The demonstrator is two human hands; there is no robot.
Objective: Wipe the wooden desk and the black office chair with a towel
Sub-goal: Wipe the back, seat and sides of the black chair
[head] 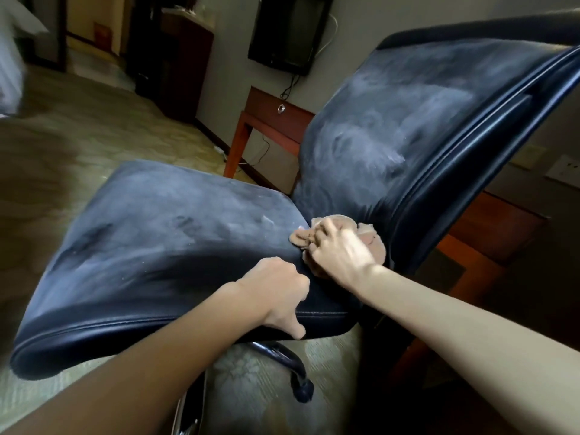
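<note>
Right hand (340, 254), centre frame — fingers curled tight round the bunched towel (376, 244), pressed into the seat-back crease of the black office chair (157, 246); left hand (276, 293) just below — fingers curled, thumb hooked over the seat edge.

Illumination is dim, arriving from the right: the right forearm (439, 313) is bright, the left forearm (157, 372) shaded. Dull glare lines the chair (125, 323) rim. Wide-angle distortion bends the edges; the left border is blurred.

Up ahead I've got a black flat-screen television (287, 29) on the wall, a dark wooden cabinet (185, 64) left of it, and patterned beige carpet (94, 127) underfoot.
</note>
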